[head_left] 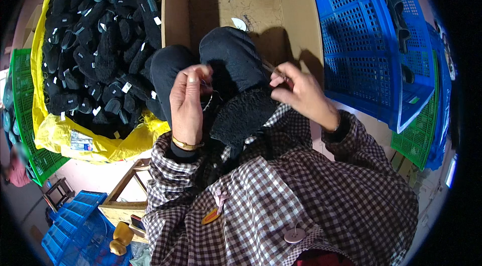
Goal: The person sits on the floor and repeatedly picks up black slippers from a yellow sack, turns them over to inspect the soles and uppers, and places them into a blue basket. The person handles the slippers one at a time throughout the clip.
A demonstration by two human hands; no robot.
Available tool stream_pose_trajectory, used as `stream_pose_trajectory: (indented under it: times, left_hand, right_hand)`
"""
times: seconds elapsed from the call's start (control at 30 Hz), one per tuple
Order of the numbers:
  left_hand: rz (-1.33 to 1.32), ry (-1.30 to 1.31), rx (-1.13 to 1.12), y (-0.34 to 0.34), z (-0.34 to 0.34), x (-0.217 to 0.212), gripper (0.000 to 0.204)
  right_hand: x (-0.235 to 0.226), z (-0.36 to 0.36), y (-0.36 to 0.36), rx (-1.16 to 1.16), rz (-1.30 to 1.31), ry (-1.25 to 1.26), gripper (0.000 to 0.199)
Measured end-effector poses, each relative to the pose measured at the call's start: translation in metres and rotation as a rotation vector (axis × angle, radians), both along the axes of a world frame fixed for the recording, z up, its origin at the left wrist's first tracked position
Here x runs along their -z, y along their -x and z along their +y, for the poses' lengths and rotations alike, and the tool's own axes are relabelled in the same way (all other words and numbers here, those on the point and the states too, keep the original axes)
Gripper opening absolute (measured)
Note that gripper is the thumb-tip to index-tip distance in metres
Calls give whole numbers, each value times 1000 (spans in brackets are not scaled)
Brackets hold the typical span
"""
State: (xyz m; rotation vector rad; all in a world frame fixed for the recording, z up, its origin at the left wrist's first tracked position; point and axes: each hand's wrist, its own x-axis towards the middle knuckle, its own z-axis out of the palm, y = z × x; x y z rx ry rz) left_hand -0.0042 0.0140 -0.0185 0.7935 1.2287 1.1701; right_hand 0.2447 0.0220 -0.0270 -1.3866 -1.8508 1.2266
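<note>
Fuzzy black slipper on the lap, just below the cardboard box.
Soft, light, floppy; best held by its edge. Left hand pinches thread closed; right hand pinches the slipper's rim.

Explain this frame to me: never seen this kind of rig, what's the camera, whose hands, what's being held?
One view only: a fisheye camera worn on a person's head, looking down, so edges bend. No robot here. The left hand and right hand belong to the wearer, in a checked smock. Between them on the lap lies a fuzzy black piece; the right hand pinches something thin, too small to identify. At left, a yellow sack holds many similar black pieces. Ahead is an open cardboard box, at right a blue plastic crate.
</note>
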Motion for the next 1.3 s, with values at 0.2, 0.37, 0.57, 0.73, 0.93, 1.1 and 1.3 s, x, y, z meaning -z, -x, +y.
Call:
stream_pose_trajectory:
  times: [0.2, 0.37, 0.57, 0.73, 0.93, 1.1, 1.3]
  left_hand:
    - [347, -332, 522, 11, -8, -4, 86]
    - [532, -161, 680, 21, -9, -10, 71]
    - [-513, 175, 37, 50, -17, 15, 59]
    - [-912, 205, 151, 33, -13, 19, 51]
    - [-1213, 129, 133, 14, -15, 27, 64]
    - [-1060, 386, 59, 12, -26, 56, 64]
    - [-654, 174, 124, 15, -11, 16, 51]
  right_hand:
    - [8, -24, 13, -15, 263, 440, 50]
    - [-6, -17, 43, 131, 377, 311, 37]
    - [-44, 8, 62, 89, 680, 224, 21]
    - [-57, 24, 83, 9, 592, 100, 25]
    - [-59, 33, 110, -128, 274, -389, 35]
    - [-57, 36, 115, -2, 389, 7, 17]
    - [-34, 48, 79, 120, 486, 98, 27]
